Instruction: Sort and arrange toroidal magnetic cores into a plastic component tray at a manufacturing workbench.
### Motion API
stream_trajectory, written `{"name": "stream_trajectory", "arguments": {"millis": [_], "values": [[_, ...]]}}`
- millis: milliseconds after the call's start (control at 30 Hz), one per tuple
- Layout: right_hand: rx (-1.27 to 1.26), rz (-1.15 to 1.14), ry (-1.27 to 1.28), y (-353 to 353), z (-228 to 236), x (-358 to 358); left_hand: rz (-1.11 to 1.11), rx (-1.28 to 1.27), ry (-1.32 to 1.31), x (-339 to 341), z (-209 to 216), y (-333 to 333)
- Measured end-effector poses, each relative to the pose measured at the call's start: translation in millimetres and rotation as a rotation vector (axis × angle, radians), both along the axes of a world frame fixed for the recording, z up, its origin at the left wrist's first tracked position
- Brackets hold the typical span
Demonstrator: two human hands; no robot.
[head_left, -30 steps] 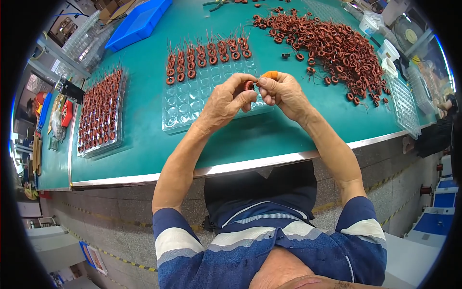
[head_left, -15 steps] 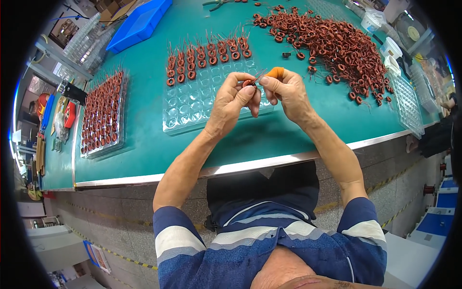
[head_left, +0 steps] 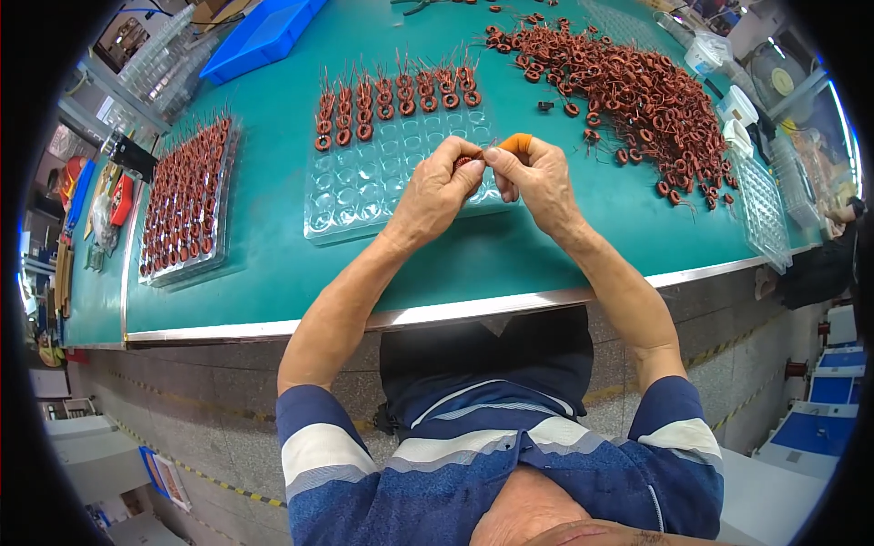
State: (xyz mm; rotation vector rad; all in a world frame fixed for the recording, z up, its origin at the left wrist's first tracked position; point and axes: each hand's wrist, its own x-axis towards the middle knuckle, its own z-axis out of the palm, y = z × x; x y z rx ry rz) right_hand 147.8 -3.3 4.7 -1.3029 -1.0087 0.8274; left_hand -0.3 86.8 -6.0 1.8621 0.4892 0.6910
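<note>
Between thumb and fingers of my left hand is a toroidal coil wound with copper-red wire, mostly hidden by the fingers. My right hand, with an orange cover on one finger, pinches at the coil's wire ends close beside the left fingertips. Both hands are over the near right part of a clear plastic tray with round pockets. Coils with upright wire ends fill the tray's far rows and part of its left columns; the nearer pockets hold none.
A large heap of loose coils covers the table's right side. A full tray of coils stands at left. Beyond are a blue bin and pliers. A clear tray lies at the right edge, near white containers.
My hands have drawn closer together, and the right fingertips now meet the left ones at the coil. The view has shifted slightly.
</note>
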Motion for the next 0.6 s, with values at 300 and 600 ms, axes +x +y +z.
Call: {"name": "stream_trajectory", "arguments": {"millis": [300,600], "values": [[0.162,-0.150,0.007,-4,2,0,-0.186,-0.352,-0.234,-1,0,1],[0.225,-0.061,-0.305,-11,0,-1,-0.133,-0.278,-0.262,3,2,-3]]}}
